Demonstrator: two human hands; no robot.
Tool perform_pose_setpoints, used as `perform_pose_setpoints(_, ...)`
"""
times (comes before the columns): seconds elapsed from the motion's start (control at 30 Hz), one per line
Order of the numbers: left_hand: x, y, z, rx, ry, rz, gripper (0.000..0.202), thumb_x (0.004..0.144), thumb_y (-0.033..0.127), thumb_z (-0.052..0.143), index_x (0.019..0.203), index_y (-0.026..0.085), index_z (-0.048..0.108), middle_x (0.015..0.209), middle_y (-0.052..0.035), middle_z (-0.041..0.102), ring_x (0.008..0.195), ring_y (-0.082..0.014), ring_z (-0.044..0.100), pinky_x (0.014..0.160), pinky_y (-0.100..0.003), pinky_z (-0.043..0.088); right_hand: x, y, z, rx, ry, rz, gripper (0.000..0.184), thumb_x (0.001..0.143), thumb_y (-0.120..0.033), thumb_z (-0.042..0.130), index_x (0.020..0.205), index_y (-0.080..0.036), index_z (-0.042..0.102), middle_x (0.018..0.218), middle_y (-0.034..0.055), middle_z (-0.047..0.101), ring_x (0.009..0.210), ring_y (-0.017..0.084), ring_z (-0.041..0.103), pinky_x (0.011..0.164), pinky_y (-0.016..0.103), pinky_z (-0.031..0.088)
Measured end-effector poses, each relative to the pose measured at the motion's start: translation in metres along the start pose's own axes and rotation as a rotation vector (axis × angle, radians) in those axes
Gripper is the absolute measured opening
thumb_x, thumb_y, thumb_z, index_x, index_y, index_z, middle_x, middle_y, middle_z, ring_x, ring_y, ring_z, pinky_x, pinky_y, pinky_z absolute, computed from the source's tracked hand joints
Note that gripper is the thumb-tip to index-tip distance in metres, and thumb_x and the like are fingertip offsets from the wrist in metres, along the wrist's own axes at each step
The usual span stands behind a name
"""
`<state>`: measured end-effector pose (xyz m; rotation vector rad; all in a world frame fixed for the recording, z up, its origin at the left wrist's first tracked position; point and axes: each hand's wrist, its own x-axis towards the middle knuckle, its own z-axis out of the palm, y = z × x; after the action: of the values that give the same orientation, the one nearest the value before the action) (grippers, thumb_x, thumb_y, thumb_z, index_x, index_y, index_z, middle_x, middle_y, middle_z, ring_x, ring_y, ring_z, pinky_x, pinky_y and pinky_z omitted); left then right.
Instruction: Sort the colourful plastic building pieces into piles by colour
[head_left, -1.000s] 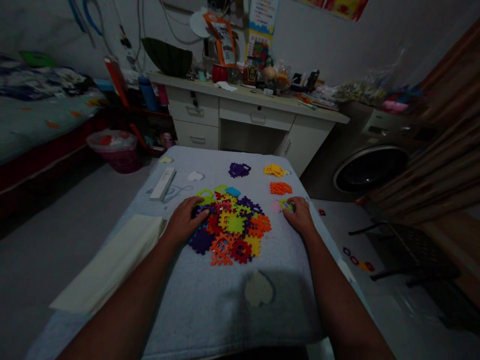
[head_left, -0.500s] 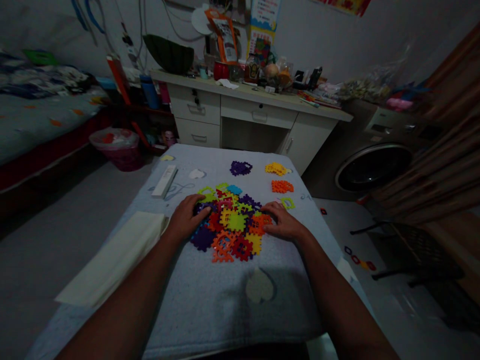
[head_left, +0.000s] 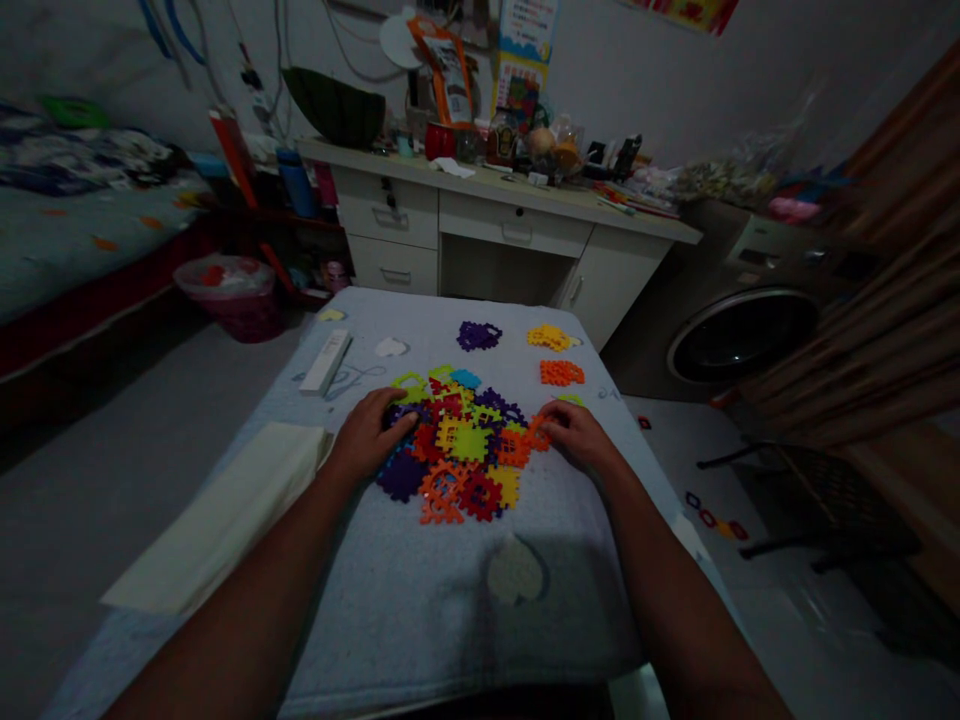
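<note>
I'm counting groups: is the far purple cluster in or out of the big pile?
Out: bare cloth separates the purple cluster from the pile.

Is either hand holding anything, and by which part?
The right hand pinches an orange piece by its right edge. The left hand rests against the pile; any hold there cannot be told.

1 mixed pile [head_left: 466,445] (overlapping pieces, exact count not readable). 2 hands: left hand [head_left: 367,435] at its left, right hand [head_left: 579,436] at its right. 3 single-colour heaps beyond it: 1 purple heap [head_left: 478,336], 1 yellow heap [head_left: 549,337], 1 orange heap [head_left: 561,373]. Left of it: 1 white box [head_left: 327,362], 1 cream sheet [head_left: 225,515], 1 bin [head_left: 234,308]. Far right: 1 washing machine [head_left: 739,260].
</note>
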<state>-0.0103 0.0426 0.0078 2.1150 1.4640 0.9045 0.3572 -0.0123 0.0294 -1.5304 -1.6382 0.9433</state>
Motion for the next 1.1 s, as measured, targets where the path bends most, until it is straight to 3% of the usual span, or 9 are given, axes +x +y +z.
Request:
perform_pose_setpoints(0.27, 0.000, -0.003, 0.002, 0.015, 0.017, 0.019, 0.052, 0.086, 0.058, 0.051, 0.121, 0.020, 0.059, 0.122, -0.0104, 0.061, 0.113, -0.0293, 0.058, 0.100, -0.045, 0.046, 0.017, 0.016, -0.035, 0.147, 0.576, 0.080, 0.032, 0.069, -0.041, 0.067, 0.091, -0.019, 0.063, 0.068, -0.0013, 0.059, 0.059, 0.013, 0.052, 0.054, 0.025, 0.043)
perform_pose_setpoints(0.47, 0.000, -0.002, 0.001, 0.017, 0.006, 0.002, 0.055, 0.087, 0.059, 0.050, 0.122, 0.018, 0.058, 0.124, -0.0121, 0.060, 0.114, -0.0295, 0.058, 0.101, -0.044, 0.045, 0.053, 0.039, -0.067, 0.250, 0.789, 0.152, 0.027, 0.066, -0.033, 0.065, 0.088, -0.018, 0.062, 0.058, -0.0042, 0.055, 0.049, 0.010, 0.047, 0.046, 0.023, 0.039)
perform_pose_setpoints(0.7, 0.000, -0.002, 0.001, 0.008, 0.012, 0.011, 0.056, 0.087, 0.060, 0.050, 0.123, 0.018, 0.058, 0.123, -0.0111, 0.061, 0.113, -0.0287, 0.059, 0.101, -0.043, 0.046, 0.079, 0.055, -0.058, 0.327, 0.849, 0.334, 0.019, 0.066, -0.023, 0.062, 0.084, -0.015, 0.061, 0.053, -0.0057, 0.052, 0.042, 0.008, 0.046, 0.041, 0.019, 0.037)
perform_pose_setpoints(0.9, 0.000, -0.004, 0.001, 0.010, 0.018, 0.009, 0.053, 0.087, 0.058, 0.051, 0.122, 0.019, 0.059, 0.122, -0.0110, 0.061, 0.113, -0.0282, 0.059, 0.100, -0.043, 0.046, 0.078, 0.070, -0.055, 0.203, 0.877, 0.303, 0.034, 0.066, -0.020, 0.063, 0.099, -0.012, 0.066, 0.063, -0.0033, 0.060, 0.049, 0.010, 0.055, 0.048, 0.020, 0.045)
perform_pose_setpoints(1.1, 0.000, -0.005, 0.003, 0.002, 0.030, 0.021, 0.052, 0.087, 0.056, 0.052, 0.121, 0.019, 0.059, 0.122, -0.0120, 0.062, 0.114, -0.0292, 0.059, 0.100, -0.046, 0.046, 0.076, 0.077, -0.056, 0.018, 0.822, 0.251, 0.039, 0.066, -0.024, 0.063, 0.103, -0.012, 0.070, 0.078, 0.0026, 0.069, 0.059, 0.013, 0.061, 0.056, 0.023, 0.049)
